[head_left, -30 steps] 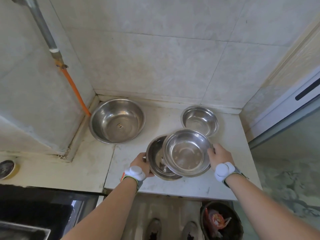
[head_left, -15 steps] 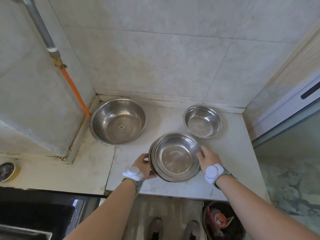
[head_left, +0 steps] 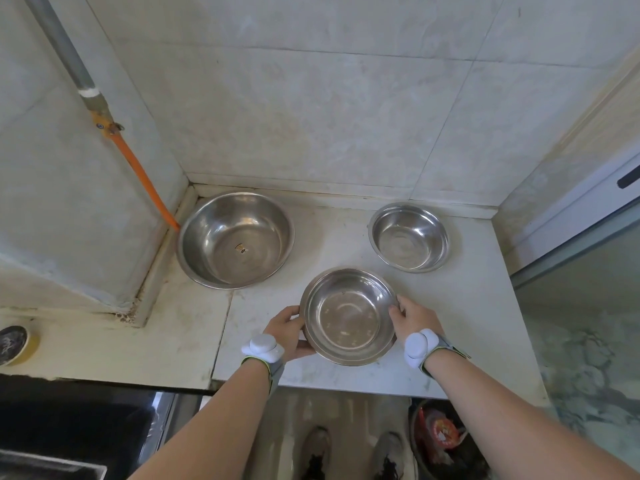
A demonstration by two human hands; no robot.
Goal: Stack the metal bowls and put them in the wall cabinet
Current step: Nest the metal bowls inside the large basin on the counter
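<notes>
Big bowl [head_left: 235, 240] on worktop [head_left: 180, 334] at left corner. Left hand [head_left: 285, 329] and right hand [head_left: 412, 320] clamped on opposite rims of nested bowls [head_left: 348, 315], resting front-centre. Small bowl [head_left: 409, 236] back right.

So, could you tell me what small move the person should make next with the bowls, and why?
Probably lift the nested pair of metal bowls, held at the rims by the left hand and right hand, and set it into the large metal bowl at the back left, since that and the small metal bowl stand unstacked.
</notes>
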